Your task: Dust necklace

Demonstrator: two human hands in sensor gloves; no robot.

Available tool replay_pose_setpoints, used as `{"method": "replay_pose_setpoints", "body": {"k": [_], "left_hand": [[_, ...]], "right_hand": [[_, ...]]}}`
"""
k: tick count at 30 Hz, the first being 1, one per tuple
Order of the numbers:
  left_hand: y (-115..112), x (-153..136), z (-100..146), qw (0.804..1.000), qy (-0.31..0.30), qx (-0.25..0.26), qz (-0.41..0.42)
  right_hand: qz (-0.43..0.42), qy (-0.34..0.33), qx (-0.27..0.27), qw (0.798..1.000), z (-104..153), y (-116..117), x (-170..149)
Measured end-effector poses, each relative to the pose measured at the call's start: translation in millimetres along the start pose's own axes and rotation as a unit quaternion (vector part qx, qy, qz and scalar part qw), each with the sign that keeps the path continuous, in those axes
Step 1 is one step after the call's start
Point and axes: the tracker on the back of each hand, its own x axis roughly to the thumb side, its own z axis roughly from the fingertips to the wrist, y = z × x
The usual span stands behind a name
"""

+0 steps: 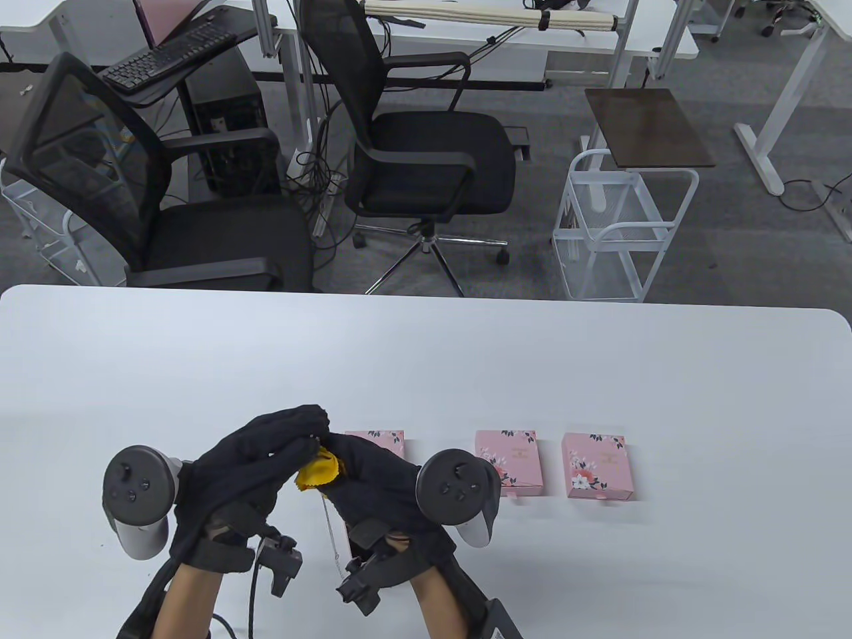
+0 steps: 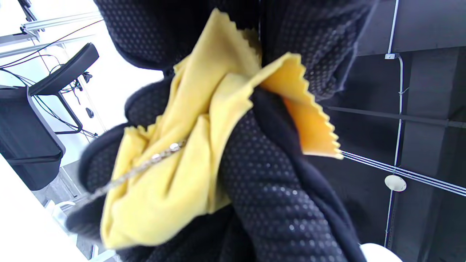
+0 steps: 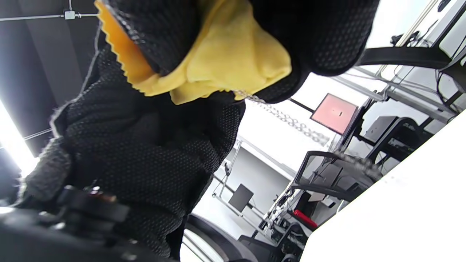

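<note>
Over the table's near edge my two hands meet around a yellow cloth. My right hand pinches the cloth, which is folded round the thin silver necklace. The chain hangs below the hands toward the table. My left hand curls over the top of the cloth and holds the necklace's upper end. In the left wrist view the chain runs into the bunched cloth. In the right wrist view my fingers squeeze the cloth and the chain trails out of it.
Three pink flowered boxes lie in a row on the white table, the leftmost partly behind my right hand. Office chairs and a white wire cart stand beyond the far edge.
</note>
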Motion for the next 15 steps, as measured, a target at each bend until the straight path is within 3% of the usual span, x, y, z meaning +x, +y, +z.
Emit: {"method": "replay_pose_setpoints", "body": {"k": [6, 15], "left_hand": [[0.4, 2.9, 1.8, 1.0, -0.008, 0.012, -0.007], [1.1, 3.6, 2.5, 1.0, -0.012, 0.019, -0.007]], "right_hand": [[0.03, -0.002, 0.015, 0.999, -0.6, 5.5, -1.7], [0.03, 0.011, -0.004, 0.999, -0.1, 8.4, -4.2]]}}
